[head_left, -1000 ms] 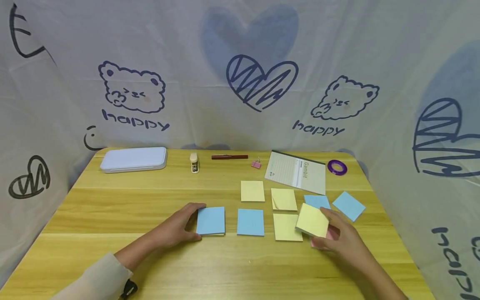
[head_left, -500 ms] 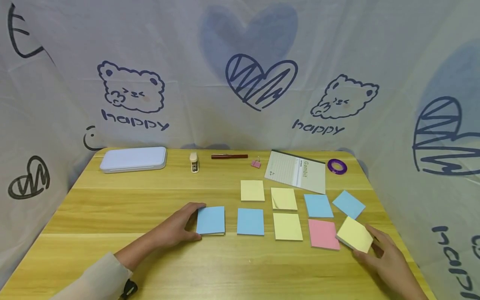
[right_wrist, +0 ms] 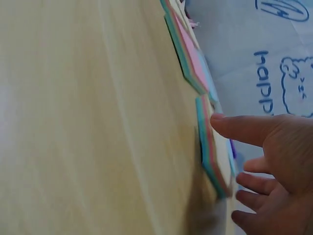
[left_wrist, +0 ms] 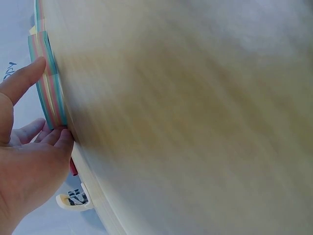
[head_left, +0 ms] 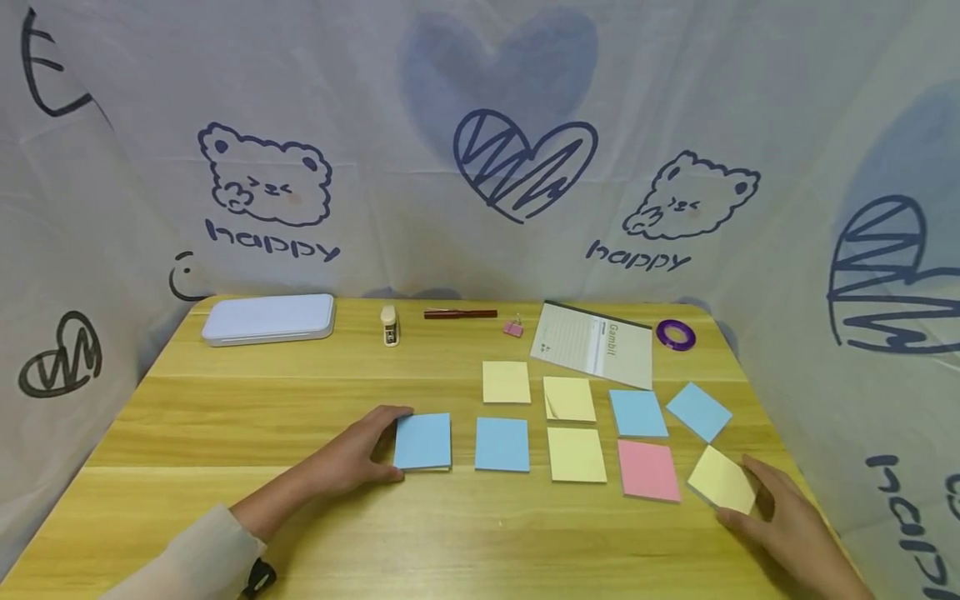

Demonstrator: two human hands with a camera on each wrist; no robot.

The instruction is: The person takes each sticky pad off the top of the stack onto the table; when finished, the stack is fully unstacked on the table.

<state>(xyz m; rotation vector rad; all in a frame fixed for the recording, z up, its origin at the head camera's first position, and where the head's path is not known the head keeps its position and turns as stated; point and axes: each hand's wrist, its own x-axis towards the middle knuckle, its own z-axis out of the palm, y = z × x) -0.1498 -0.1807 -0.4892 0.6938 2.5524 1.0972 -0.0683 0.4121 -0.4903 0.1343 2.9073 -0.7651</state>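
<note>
In the head view my left hand (head_left: 358, 450) grips a blue-topped sticky note pad (head_left: 423, 442) at its left side, thumb at the near edge and fingers at the far one. Striped layers show along this pad's side (left_wrist: 51, 90) in the left wrist view. My right hand (head_left: 791, 517) holds a yellow-topped sticky note pad (head_left: 722, 481) at the right end of the table, between thumb and fingers. Its side also has coloured layers. A pink-topped pad (head_left: 648, 471) lies just left of it, and a turned blue pad (head_left: 699, 412) lies just behind.
More pads lie between the hands: a blue one (head_left: 502, 444), another blue one (head_left: 637, 413) and several yellow ones (head_left: 576, 455). Along the back are a white case (head_left: 268, 319), correction tape (head_left: 390, 325), a pen (head_left: 461, 314), a pink binder clip (head_left: 513, 328), a notepad (head_left: 592, 344) and purple tape (head_left: 676, 335).
My right hand has carried the yellow pad rightward from above the pink pad, uncovering it, and lowered it to the right of it. My left hand has stayed in place.
</note>
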